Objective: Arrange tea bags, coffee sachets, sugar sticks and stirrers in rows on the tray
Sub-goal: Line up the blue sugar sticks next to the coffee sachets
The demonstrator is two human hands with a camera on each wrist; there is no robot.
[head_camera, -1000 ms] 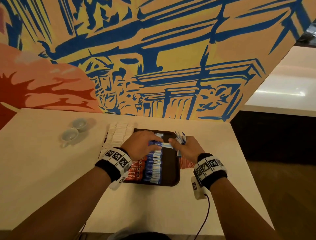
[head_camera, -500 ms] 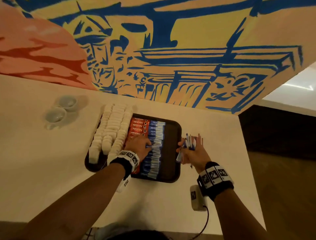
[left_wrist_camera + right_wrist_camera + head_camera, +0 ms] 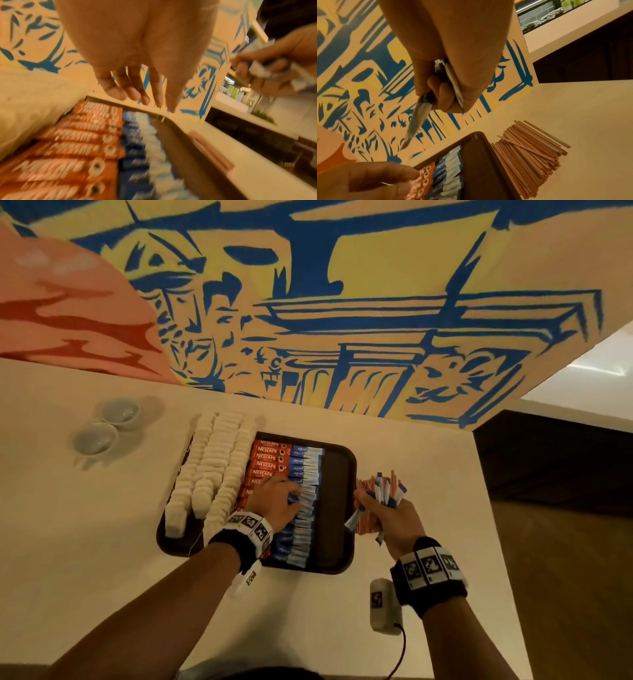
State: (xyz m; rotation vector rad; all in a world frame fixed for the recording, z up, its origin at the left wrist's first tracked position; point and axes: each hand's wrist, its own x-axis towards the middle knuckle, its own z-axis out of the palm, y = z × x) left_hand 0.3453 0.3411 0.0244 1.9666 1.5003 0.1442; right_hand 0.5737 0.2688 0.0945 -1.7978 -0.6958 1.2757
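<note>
A dark brown tray (image 3: 337, 474) holds rows of white tea bags (image 3: 215, 467), red coffee sachets (image 3: 270, 457) and blue-and-white sugar sticks (image 3: 308, 474); its right strip is bare. My left hand (image 3: 274, 501) lies over the middle of the tray, its straight fingers touching the sugar row and holding nothing (image 3: 137, 94). My right hand (image 3: 387, 515) hovers just past the tray's right edge and grips a bundle of sugar sticks (image 3: 385, 491). A pile of thin brown stirrers (image 3: 529, 152) lies on the table beside the tray, partly under that hand.
Two small cups (image 3: 106, 426) stand on the table at the far left. A white device with a cable (image 3: 383, 606) lies near my right wrist. A painted wall (image 3: 342, 302) closes the table's far side, and the table's edge runs along the right.
Both hands came back from the tray's far end. The left hand now rests on the middle of the sugar row, and the right hand carried its bundle off the tray's right edge.
</note>
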